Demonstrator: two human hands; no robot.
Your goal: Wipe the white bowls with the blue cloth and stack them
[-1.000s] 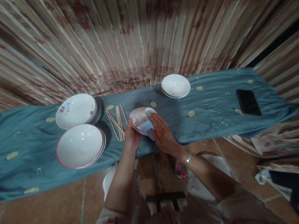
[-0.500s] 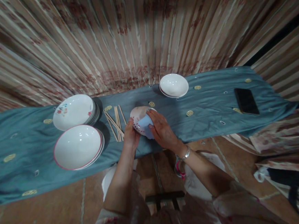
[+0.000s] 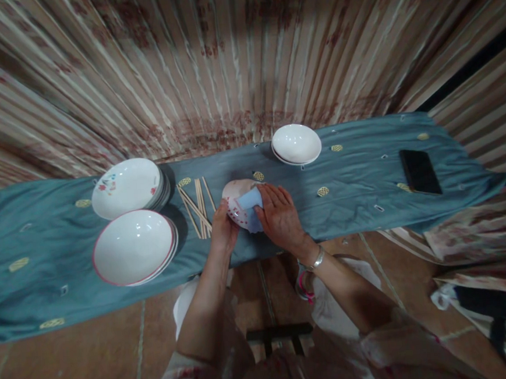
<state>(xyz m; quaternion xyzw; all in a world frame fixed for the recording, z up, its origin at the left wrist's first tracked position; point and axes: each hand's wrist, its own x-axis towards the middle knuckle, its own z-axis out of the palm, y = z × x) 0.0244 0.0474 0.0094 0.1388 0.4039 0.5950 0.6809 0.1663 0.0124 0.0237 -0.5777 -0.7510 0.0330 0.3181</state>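
Observation:
Above the middle of the cloth, my left hand (image 3: pixel 223 230) grips the near left edge of a white bowl (image 3: pixel 236 215) with small red marks on its outside. The bowl is tilted, its patterned outer side towards me. My right hand (image 3: pixel 279 215) is closed on a light blue cloth (image 3: pixel 250 199) and presses it against the bowl's outer side. Part of the cloth hangs below the right thumb. The right fingers cover the bowl's right side.
Several wooden chopsticks (image 3: pixel 199 208) lie left of my hands. Further left stand a stack of flowered plates (image 3: pixel 125 188) and stacked pink-rimmed bowls (image 3: pixel 132 248). White bowls (image 3: pixel 297 144) sit at the back right, a dark phone-like slab (image 3: pixel 420 171) at far right, all on a teal tablecloth (image 3: pixel 359 204).
My right hand and the blue cloth have shifted slightly right over the bowl, and the right fingers lie flatter. My left hand keeps its grip. The view has shifted slightly.

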